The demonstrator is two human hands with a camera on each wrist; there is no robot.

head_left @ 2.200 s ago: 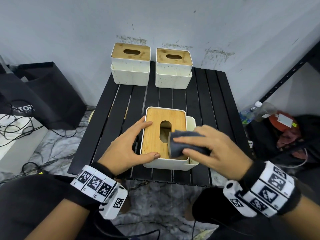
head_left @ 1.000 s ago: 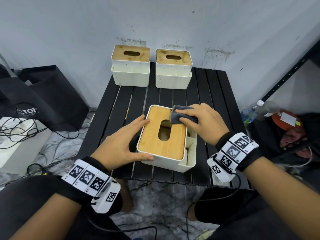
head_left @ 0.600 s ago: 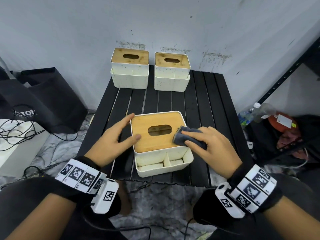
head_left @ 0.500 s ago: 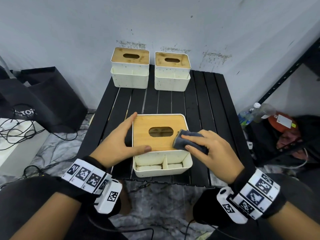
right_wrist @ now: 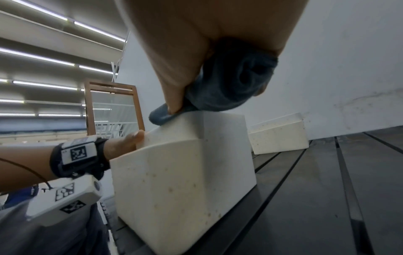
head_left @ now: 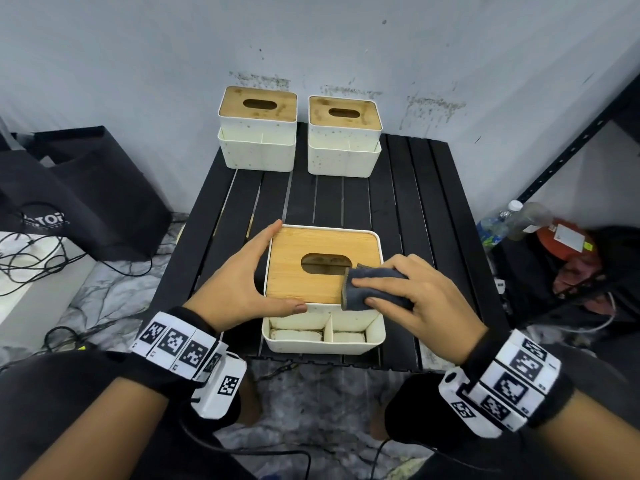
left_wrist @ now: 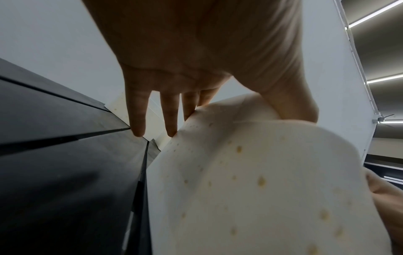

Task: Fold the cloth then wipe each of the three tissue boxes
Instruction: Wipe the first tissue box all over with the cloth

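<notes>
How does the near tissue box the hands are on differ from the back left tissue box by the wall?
The near tissue box is braced by the left hand, and the right hand presses the folded cloth on its lid; the back left tissue box stands untouched. The near box's lid looks clean; the back left one's looks stained. Both are white, speckled, with slotted wooden lids and front compartments facing the person.

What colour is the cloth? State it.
Dark blue-grey cloth; clearest in the head view.
</notes>
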